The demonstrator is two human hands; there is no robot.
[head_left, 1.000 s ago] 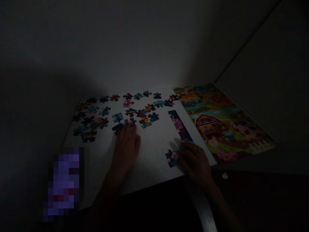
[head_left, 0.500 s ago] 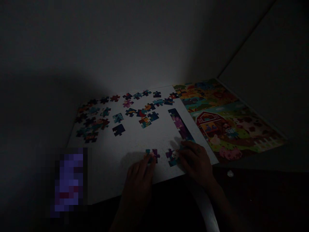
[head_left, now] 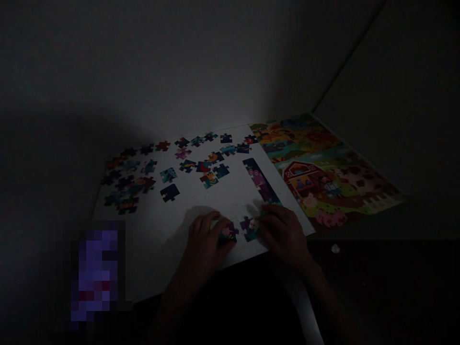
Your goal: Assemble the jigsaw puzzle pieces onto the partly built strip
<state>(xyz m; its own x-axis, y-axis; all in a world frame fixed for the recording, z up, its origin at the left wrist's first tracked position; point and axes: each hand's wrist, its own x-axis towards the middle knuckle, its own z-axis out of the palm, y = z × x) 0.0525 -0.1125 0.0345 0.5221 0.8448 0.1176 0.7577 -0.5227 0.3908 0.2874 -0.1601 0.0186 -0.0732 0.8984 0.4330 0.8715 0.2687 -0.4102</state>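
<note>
A purple and teal puzzle piece [head_left: 230, 232] lies on the white board, and my left hand [head_left: 205, 237] has curled its fingers and thumb around its left side. To the right, across a narrow gap, is another dark teal and purple puzzle piece [head_left: 248, 229] with a white figure on it. My right hand [head_left: 285, 235] has its fingertips closed on that piece's right edge, partly covering it. Just beyond my right hand, a joined strip of puzzle pieces [head_left: 258, 178] with a purple creature runs away from me; its near end is hidden under my fingers.
Loose puzzle pieces [head_left: 208, 167] are scattered over the far part of the board [head_left: 190, 211], with a denser cluster [head_left: 125, 187] at the left. Colourful farm and animal pictures [head_left: 323, 177] adjoin the board's right side. A blurred purple patch [head_left: 97, 273] is at lower left. The scene is dim.
My left hand has gone from resting fingertips on the piece to bringing thumb and fingers around it. My right hand stays at its piece. The whole view has shifted slightly.
</note>
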